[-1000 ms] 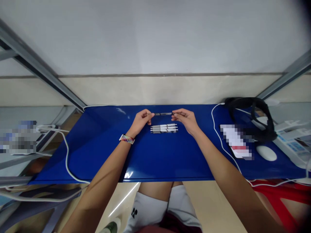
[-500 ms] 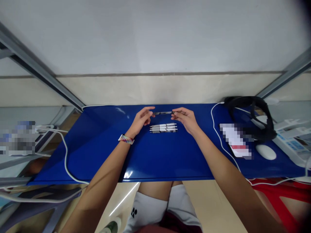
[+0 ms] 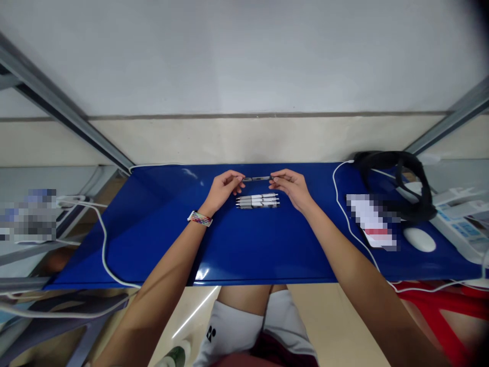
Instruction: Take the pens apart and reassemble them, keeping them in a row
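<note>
A dark pen with a pale patterned barrel (image 3: 256, 179) lies level between my two hands, near the far side of the blue tabletop. My left hand (image 3: 226, 186) pinches its left end between thumb and fingers. At the other end, the thumb and fingers of my right hand (image 3: 291, 185) are closed on the pen. Just below it, several white and grey pens (image 3: 257, 201) rest side by side on the table in a tight row, their tips toward the left. Neither hand touches that row.
The blue table (image 3: 153, 219) meets a pale wall. To the right are a black head strap (image 3: 401, 188), a blurred phone (image 3: 372, 224), a white mouse (image 3: 419, 239) and a white box (image 3: 458, 219). White cables (image 3: 105, 244) run along both sides.
My left fingers have closed in on the pen's left end; the index finger, stretched out before, is now bent onto it. The right hand and the row of pens stay put.
</note>
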`<state>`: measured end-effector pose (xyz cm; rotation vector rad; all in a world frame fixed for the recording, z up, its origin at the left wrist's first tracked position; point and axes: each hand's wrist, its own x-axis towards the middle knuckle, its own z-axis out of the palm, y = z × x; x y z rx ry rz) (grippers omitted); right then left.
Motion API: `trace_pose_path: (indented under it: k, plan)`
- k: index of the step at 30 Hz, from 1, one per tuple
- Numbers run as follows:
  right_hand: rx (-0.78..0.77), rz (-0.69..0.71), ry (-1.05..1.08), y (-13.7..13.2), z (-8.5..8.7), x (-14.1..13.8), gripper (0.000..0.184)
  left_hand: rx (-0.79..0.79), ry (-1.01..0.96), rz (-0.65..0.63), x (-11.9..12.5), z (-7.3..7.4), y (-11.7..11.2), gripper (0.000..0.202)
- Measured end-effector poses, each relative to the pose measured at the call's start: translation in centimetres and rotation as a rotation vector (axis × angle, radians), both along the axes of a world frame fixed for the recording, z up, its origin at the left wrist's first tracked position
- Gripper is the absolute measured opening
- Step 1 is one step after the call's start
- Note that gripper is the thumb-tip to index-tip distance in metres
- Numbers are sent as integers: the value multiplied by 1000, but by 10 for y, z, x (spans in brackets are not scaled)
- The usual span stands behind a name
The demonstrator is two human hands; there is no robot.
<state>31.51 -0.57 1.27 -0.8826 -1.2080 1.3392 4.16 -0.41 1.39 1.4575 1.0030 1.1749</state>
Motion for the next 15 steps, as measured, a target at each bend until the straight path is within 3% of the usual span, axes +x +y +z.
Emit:
trace_pose_path:
  k: [7, 15]
  plan:
    - [-50, -55, 1, -1, 1, -2, 15, 5, -38, -35, 3, 0, -2, 40]
    - [-134, -77, 33, 0, 5, -3, 13, 79, 48, -2, 3, -2, -4, 29]
